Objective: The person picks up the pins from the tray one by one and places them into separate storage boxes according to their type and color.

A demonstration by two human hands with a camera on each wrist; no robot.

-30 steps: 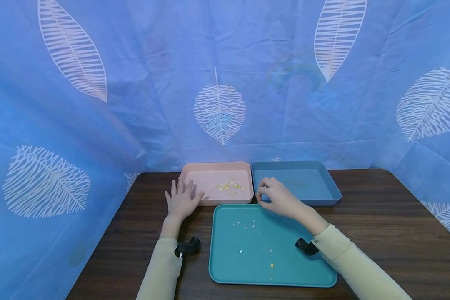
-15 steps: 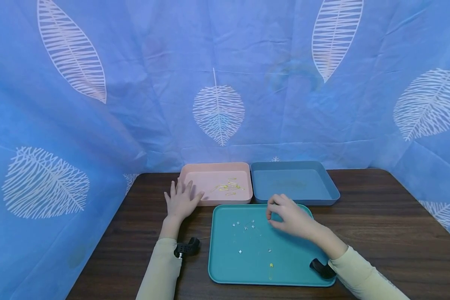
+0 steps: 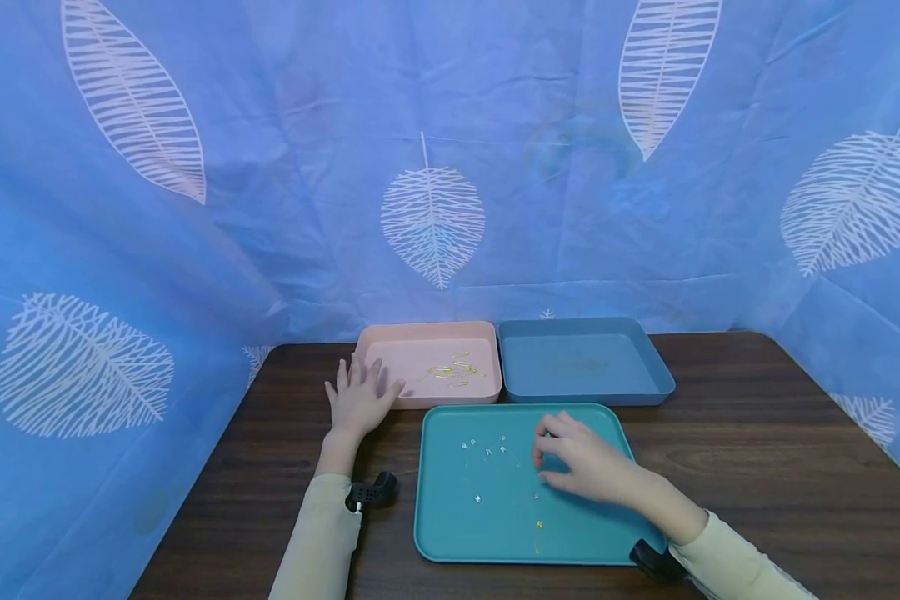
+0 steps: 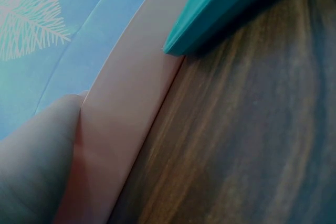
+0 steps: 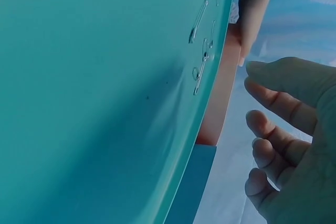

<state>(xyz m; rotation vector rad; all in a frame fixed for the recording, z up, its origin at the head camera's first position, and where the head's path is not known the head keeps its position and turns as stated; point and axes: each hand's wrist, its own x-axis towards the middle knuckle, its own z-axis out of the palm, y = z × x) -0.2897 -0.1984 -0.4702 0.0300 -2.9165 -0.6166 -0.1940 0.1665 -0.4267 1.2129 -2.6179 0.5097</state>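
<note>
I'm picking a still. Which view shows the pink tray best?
The head view: the pink tray shows almost whole, inside and yellow pins included, though the left hand hides a corner. The left wrist view shows just part of its outer wall; the right wrist view, a strip beyond the teal tray.
</note>
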